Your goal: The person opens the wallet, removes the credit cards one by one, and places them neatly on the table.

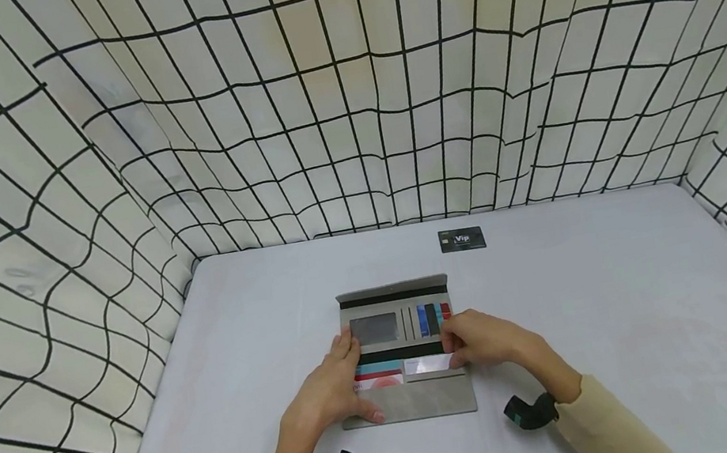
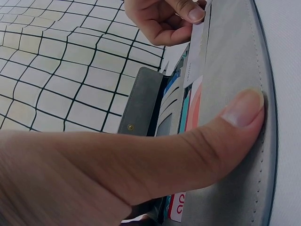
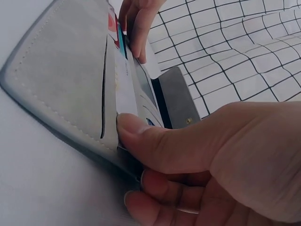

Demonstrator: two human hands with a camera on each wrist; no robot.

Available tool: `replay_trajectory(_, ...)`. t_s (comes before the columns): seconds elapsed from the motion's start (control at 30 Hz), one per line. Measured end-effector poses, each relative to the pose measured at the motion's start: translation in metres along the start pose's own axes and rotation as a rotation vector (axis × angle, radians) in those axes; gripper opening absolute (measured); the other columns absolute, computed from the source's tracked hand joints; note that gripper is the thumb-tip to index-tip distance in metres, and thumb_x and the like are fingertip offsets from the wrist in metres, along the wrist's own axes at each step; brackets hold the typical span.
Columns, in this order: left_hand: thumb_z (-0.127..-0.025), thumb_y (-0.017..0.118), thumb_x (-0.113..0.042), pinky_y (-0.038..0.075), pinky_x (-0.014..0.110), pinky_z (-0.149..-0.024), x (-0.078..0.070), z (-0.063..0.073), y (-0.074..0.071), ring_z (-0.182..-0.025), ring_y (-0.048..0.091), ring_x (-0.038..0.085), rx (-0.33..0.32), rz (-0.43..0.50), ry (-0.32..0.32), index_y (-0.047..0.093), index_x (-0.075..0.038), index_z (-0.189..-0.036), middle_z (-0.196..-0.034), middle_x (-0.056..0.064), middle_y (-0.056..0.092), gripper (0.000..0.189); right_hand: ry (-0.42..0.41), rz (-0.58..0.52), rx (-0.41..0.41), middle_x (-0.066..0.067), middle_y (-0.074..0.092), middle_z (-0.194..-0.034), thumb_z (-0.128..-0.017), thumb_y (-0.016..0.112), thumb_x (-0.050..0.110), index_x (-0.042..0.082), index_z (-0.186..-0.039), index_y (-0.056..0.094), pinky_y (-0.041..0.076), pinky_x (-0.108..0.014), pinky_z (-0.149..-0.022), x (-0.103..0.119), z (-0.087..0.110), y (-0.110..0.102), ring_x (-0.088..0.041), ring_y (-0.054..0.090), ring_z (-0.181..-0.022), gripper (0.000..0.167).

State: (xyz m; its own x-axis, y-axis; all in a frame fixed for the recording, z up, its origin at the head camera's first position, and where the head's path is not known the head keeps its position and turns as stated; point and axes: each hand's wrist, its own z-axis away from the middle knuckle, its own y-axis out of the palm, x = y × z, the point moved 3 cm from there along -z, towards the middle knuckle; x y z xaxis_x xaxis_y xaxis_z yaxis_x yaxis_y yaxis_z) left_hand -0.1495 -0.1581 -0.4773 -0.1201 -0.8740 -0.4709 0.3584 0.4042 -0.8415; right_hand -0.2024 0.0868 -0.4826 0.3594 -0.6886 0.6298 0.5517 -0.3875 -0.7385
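An unfolded grey wallet lies on the white table with cards in its slots. My left hand rests along its left side, the thumb stretched over the lower panel and the other fingers at the upper left. My right hand pinches the right end of a white card that sits partly in a lower slot. The right thumb lies at the card's end; the other fingers are curled by the wallet's edge. Left of that card, a red-and-white card shows in a slot.
A black card marked "Vip" lies on the table beyond the wallet, to the right. Blue, black and red cards stand in the upper slots beside a clear window. White walls with a black grid enclose the table.
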Motion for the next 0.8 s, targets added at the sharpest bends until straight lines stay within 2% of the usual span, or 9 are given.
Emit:
replay_trajectory(0.4,-0.057,0.098,-0.033,0.032,0.056,-0.119,-0.0005,0.001,0.0002,-0.153,0.023,0.039,-0.003,-0.004,0.002,0.035,0.009,-0.151,-0.166,0.021,0.02,0.12,-0.041,-0.039,-0.013,0.003,0.055,-0.074,-0.086,0.077,0.007,0.009,-0.086,0.064,0.041,-0.021,-0.061,-0.0031,0.0013,-0.002,-0.01,0.05,-0.069,0.014)
replay_trajectory(0.63,-0.057,0.098,-0.033,0.032,0.057,-0.119,-0.0003,0.0004,-0.0001,-0.153,0.023,0.039,-0.006,-0.005,-0.002,0.036,0.008,-0.15,-0.166,0.021,0.021,0.12,-0.016,-0.034,-0.018,0.002,0.058,-0.078,-0.088,0.075,0.006,0.009,-0.088,0.064,0.045,-0.022,-0.064,-0.0041,-0.0006,-0.0011,-0.012,0.052,-0.073,0.011)
replay_trajectory(0.8,-0.056,0.098,-0.033,0.032,0.057,-0.118,0.0005,0.0002,-0.0002,-0.153,0.023,0.04,-0.009,-0.003,-0.005,0.036,0.009,-0.15,-0.166,0.021,0.021,0.12,0.023,-0.005,-0.023,0.002,0.058,-0.077,-0.087,0.077,0.009,0.01,-0.087,0.064,0.044,-0.022,-0.064,-0.0026,-0.0001,-0.0021,-0.012,0.052,-0.072,0.014)
